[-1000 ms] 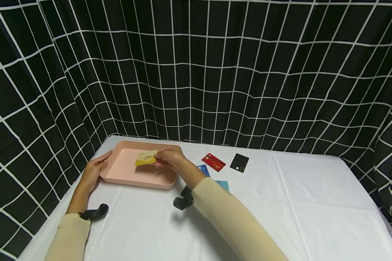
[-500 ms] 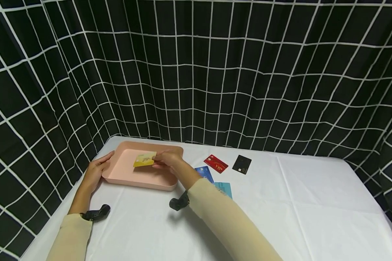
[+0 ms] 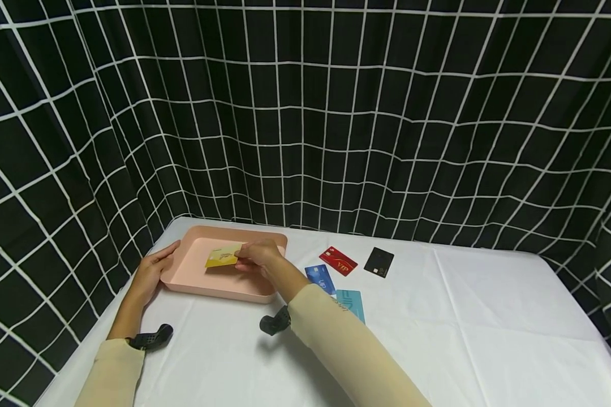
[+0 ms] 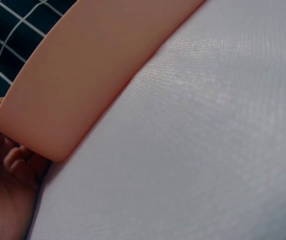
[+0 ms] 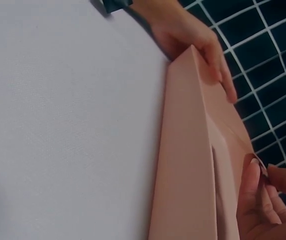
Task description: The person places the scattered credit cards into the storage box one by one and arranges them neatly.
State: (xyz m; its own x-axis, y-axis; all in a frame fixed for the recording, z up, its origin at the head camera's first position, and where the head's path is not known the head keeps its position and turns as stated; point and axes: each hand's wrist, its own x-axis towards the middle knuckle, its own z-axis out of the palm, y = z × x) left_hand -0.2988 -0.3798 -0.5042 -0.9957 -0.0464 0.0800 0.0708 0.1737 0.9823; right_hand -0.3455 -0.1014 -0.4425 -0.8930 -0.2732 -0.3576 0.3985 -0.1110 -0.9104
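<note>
A pink rectangular tray (image 3: 209,289) lies at the left of the white table. My left hand (image 3: 150,274) holds its left edge; in the left wrist view, curled fingers (image 4: 19,162) sit against the outside of the tray's end wall. Above the tray floor, my right hand (image 3: 259,255) pinches a yellow card (image 3: 222,256) between thumb and fingers, the card tilted and casting a shadow below. The right wrist view has the right hand (image 5: 267,200) inside the tray's near wall (image 5: 185,150), where the card shows only as a thin edge.
Right of the tray lie a red VIP card (image 3: 338,260), a black card (image 3: 379,262), a blue card (image 3: 319,278) and a light-blue card (image 3: 351,304), partly covered by the right sleeve. A black grid-patterned curtain (image 3: 336,113) hangs behind and beside the table.
My right hand has moved slightly left and lower over the tray with the yellow card. The head view has shifted, and more of the blue cards shows. The left hand stays at the tray.
</note>
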